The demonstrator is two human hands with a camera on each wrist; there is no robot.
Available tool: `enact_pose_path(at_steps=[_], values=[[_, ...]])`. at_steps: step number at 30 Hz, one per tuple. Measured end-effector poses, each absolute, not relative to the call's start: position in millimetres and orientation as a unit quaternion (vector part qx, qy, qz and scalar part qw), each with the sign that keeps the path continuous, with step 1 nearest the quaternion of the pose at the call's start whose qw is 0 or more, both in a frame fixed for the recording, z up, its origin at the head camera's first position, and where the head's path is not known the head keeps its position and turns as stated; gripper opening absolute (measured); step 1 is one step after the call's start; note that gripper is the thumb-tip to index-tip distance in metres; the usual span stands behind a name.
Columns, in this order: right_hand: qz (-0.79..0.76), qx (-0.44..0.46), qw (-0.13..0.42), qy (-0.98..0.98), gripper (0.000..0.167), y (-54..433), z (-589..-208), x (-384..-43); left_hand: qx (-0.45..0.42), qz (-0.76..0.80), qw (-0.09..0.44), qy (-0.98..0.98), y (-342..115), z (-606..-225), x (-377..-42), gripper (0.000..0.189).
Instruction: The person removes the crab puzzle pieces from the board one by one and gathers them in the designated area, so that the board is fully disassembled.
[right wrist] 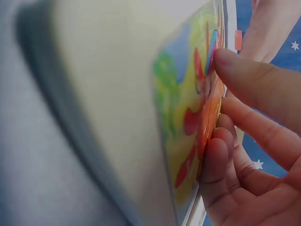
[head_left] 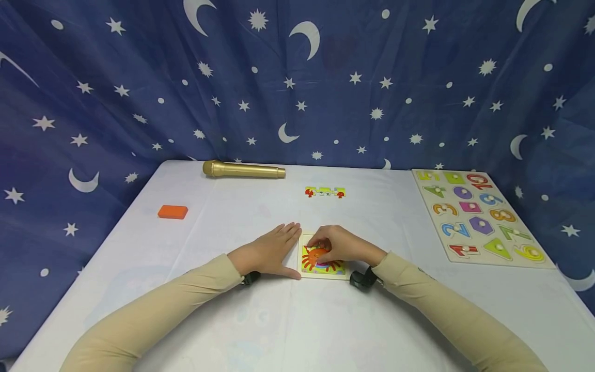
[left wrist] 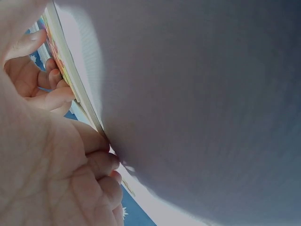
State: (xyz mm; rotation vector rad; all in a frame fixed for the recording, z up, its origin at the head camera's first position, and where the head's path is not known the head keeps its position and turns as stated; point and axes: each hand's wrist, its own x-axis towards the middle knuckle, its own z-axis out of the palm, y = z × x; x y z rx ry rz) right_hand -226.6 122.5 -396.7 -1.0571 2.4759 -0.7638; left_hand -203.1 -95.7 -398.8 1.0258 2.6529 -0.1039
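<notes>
A small square crab puzzle in a pale wooden frame lies on the white table. My left hand rests beside its left edge, fingers straight, thumb by the near left corner. In the left wrist view that hand's fingers lie along the frame's edge. My right hand reaches over the puzzle from the right, fingers curled and thumb opposed on the orange crab piece, pinching it. The fingers hide part of the picture. Behind the frame lies a separate puzzle strip with red claws.
A gold microphone lies along the back edge at left. An orange block sits at the left side. On the right is a wooden board with knobbed numbers and shapes. A blue curtain with moons and stars hangs behind the table.
</notes>
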Motion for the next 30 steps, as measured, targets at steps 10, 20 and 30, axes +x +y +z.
enact_pose_path(at_steps=[10,20,30], values=[[-0.275,-0.353,0.188,0.875,0.033,117.5,-393.0,-227.0,0.357,-0.033,0.148,0.922,-96.2,-395.1,-201.8,0.109],[-0.276,-0.365,0.17,0.873,0.035,118.9,-393.4,-226.6,0.36,-0.032,0.148,0.921,-96.3,-395.1,-202.1,0.108],[-0.284,-0.356,0.152,0.877,0.027,113.5,-396.0,-225.8,0.365,-0.031,0.15,0.918,-96.4,-392.8,-201.4,0.107]])
